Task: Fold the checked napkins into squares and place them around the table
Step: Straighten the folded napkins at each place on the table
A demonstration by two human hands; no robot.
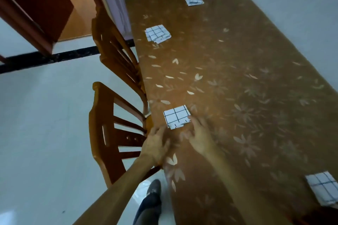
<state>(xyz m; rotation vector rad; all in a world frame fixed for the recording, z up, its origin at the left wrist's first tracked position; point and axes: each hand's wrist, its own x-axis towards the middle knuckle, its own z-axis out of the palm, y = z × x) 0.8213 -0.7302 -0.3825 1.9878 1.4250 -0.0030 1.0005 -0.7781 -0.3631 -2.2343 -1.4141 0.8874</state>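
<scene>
- Four folded checked napkins lie on the worktop [237,78], all roughly square.
- Nearest napkin [177,116] sits at the left edge, in front of the near chair [109,133]. It lies flat, with its near edge a bit ragged.
- Second napkin [157,33] is further along the same edge, by the far chair [113,45]. Its layers are slightly fanned.
- Third napkin [194,0] is at the far end; fourth napkin [322,189] is at the near right, partly cut off by the frame.
- Left hand [157,144] has its fingers spread and holds nothing. It is just beside the nearest napkin's near-left corner, over the worktop edge.
- Right hand [199,137] is also spread and empty. Its fingertips look to touch the napkin's near-right corner, but blur makes the contact uncertain.
- Judgement: the task is near its end, with this placement either being tidied or just done.
- No unfolded napkins are visible. The right long side shows no napkin, and I cannot tell whether more are needed.
</scene>
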